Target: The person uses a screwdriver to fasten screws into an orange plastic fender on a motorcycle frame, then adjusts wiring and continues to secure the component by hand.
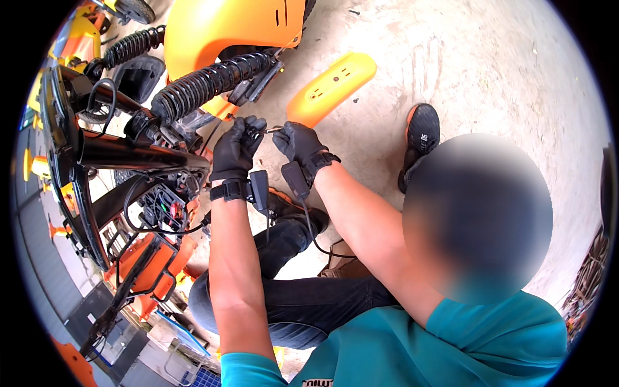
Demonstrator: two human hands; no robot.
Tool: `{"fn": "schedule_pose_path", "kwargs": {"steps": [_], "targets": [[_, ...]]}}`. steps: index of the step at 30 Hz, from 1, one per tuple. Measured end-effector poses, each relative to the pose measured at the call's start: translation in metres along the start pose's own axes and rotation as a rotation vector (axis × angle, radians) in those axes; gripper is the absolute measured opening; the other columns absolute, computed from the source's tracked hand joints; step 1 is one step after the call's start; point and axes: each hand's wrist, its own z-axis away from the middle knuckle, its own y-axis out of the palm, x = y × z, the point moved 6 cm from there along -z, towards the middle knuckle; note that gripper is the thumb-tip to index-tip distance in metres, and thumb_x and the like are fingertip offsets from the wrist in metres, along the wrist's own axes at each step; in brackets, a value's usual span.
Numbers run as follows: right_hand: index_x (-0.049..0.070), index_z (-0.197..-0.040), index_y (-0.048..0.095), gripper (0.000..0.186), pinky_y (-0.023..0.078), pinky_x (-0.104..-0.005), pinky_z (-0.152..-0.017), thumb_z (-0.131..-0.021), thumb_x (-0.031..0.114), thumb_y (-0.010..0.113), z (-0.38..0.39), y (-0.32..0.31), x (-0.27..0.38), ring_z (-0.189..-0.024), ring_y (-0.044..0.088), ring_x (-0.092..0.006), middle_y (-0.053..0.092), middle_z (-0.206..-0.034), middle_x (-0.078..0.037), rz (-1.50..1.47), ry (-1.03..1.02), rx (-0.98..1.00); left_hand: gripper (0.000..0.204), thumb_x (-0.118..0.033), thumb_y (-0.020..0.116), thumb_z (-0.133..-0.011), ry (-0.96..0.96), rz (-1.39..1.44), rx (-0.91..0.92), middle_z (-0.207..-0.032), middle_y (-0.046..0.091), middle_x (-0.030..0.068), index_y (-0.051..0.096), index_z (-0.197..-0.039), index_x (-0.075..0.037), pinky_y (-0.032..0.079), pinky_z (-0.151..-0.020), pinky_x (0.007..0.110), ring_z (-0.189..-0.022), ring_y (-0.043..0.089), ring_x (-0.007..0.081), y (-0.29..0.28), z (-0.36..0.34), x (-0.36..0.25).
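In black gloves, my hands meet in front of a partly stripped vehicle. Fingers curled, my left hand point(233, 149) is closed near the lower end of a black coil-spring shock absorber point(209, 87); what it grips is mostly hidden. My right hand point(299, 142), a little to the right, pinches a thin metal piece point(272, 130) that spans the gap toward my left fingers. Its kind is too small to tell. Just beyond my right hand lies a yellow-orange slotted cover panel point(332, 87) on the floor.
A large yellow-orange body panel point(225, 29) rises at the top. Black frame tubes point(132, 153) and exposed wiring point(169, 209) stand left of my arms. Below them is an orange part point(151, 271). A cable point(316, 242) hangs from my right wrist strap. The concrete floor point(503, 84) stretches right.
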Motion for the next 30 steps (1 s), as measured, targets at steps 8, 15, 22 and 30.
{"fn": "schedule_pose_path", "kwargs": {"steps": [8,15,22,30], "targets": [[0.006,-0.112,0.044,0.025,0.051,-0.0289,-0.067,-0.088,0.011,0.049,0.069,0.11,0.106,-0.076,0.06,-0.0159,0.061,-0.093,-0.011,0.666,-0.817,0.309,0.026,-0.027,0.052,-0.091,0.003,-0.026,-0.013,-0.101,0.063,0.008,0.057,-0.103,-0.004,0.046,-0.086,0.036,-0.099,0.06,0.0239,-0.002,-0.006,0.005],[0.009,-0.084,0.061,0.015,0.047,-0.0362,-0.069,-0.075,0.02,0.057,0.152,0.172,0.048,-0.075,0.06,-0.0284,0.062,-0.079,-0.012,1.599,-1.187,0.65,0.025,-0.014,0.058,-0.082,0.143,0.0,0.264,-0.098,0.063,0.0114,0.057,-0.103,-0.001,0.048,-0.08,0.033,-0.093,0.06,0.026,-0.006,-0.011,0.001],[0.001,-0.088,0.06,0.014,0.048,-0.0271,-0.065,-0.087,0.014,0.053,0.139,0.174,0.118,-0.073,0.062,-0.0147,0.065,-0.08,-0.007,0.949,-1.096,0.591,0.025,-0.021,0.054,-0.088,0.014,-0.053,-0.049,-0.103,0.063,0.0135,0.056,-0.105,-0.003,0.046,-0.088,0.038,-0.1,0.059,0.0264,-0.009,-0.004,0.001],[0.003,-0.095,0.055,0.023,0.051,-0.0241,-0.068,-0.089,0.025,0.054,0.036,0.014,0.079,-0.079,0.059,-0.0131,0.06,-0.089,-0.009,0.147,-0.286,-0.074,0.031,-0.032,0.052,-0.09,-0.039,-0.057,0.03,-0.103,0.064,0.0117,0.057,-0.105,-0.004,0.046,-0.087,0.034,-0.1,0.06,0.0233,-0.008,-0.004,0.001]]}}
